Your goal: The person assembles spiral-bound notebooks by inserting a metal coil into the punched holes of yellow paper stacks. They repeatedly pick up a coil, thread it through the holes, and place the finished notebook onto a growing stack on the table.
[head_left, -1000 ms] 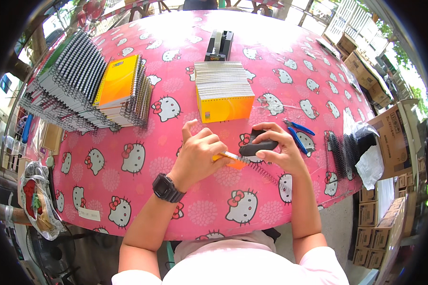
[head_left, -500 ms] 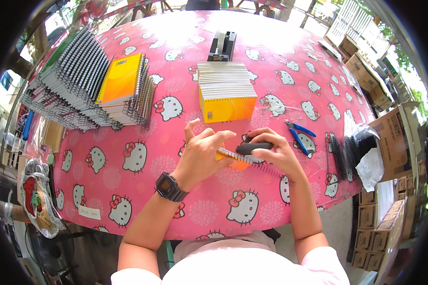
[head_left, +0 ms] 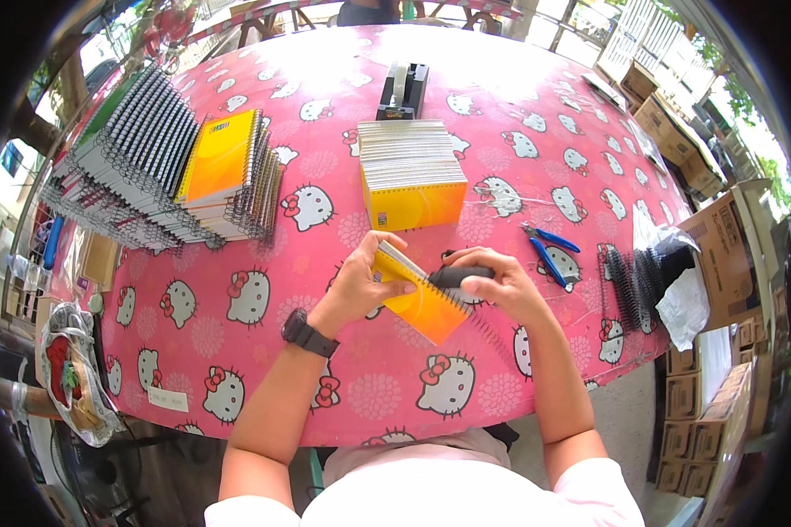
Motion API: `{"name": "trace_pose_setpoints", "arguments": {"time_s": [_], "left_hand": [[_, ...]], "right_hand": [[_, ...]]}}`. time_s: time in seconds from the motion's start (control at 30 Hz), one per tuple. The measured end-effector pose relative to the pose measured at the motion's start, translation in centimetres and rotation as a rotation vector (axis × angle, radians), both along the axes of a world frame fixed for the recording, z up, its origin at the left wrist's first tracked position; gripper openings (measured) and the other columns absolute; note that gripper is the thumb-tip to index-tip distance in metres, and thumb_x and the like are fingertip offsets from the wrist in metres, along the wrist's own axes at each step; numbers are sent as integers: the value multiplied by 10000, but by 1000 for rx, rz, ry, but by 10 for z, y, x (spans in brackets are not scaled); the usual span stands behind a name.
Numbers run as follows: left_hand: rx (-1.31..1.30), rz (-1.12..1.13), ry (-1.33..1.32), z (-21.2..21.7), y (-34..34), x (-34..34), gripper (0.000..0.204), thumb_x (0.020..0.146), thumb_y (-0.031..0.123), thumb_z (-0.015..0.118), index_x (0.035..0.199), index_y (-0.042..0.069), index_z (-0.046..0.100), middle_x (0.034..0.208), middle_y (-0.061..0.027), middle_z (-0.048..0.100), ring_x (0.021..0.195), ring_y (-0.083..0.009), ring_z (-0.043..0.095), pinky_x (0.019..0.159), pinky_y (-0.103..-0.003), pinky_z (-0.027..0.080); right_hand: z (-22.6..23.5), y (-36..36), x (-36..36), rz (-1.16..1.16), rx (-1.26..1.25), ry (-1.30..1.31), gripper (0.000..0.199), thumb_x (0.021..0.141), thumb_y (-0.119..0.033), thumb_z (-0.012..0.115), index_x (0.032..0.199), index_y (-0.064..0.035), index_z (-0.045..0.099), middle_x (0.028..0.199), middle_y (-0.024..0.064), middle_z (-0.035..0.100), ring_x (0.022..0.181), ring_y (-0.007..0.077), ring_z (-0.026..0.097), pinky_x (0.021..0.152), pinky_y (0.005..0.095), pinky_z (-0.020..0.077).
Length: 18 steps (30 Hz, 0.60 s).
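Observation:
A small yellow-orange notebook (head_left: 437, 318) is tilted in my left hand (head_left: 359, 285), gripped at its upper left with the thumb lying on the cover. Along its upper right edge runs a dark spiral coil (head_left: 490, 335), whose loose end trails past the lower corner. My right hand (head_left: 506, 286) is closed around a rounded black handheld object (head_left: 453, 277), held against the coiled edge; its exact kind cannot be made out. Just beyond my hands stands a block of unbound yellow-orange notebooks (head_left: 413, 204), edges upward.
Cutting pliers with blue handles (head_left: 549, 253) lie to the right, near a pile of black coils (head_left: 634, 290). A black tape dispenser (head_left: 402, 92) stands behind the block. Coil-bound notebooks (head_left: 141, 145) are stacked at left, with yellow-covered ones (head_left: 222, 158) beside them. Cardboard boxes (head_left: 721, 255) border the right side.
My left hand has turned the notebook so its cover now faces up, the thumb moving onto it. The right hand keeps the black object against the coil, nearly in place.

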<state>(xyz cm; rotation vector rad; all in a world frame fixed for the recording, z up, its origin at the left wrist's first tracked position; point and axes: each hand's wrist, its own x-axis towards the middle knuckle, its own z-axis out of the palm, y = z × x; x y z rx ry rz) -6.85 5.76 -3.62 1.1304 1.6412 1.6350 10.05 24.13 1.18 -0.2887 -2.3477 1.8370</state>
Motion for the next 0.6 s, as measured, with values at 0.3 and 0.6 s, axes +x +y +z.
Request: {"name": "trace_pose_setpoints", "arguments": {"time_s": [0.3, 0.6], "left_hand": [[199, -100, -117, -4, 6, 11, 327, 763, -16, 747, 901, 74, 465, 850, -3, 585, 781, -65, 568, 685, -228, 507], [11, -179, -97, -11, 4, 8, 274, 803, -42, 696, 905, 68, 466, 887, -25, 598, 805, -83, 585, 729, -226, 506]], "right_hand": [[5, 5, 4, 79, -68, 61, 434, 733, -331, 745, 1012, -7, 673, 1139, 148, 623, 1063, 229, 571, 904, 361, 447], [2, 7, 3, 149, -301, 189, 464, 767, -382, 709, 997, 17, 662, 1123, 147, 627, 977, 211, 603, 859, 319, 466]]}}
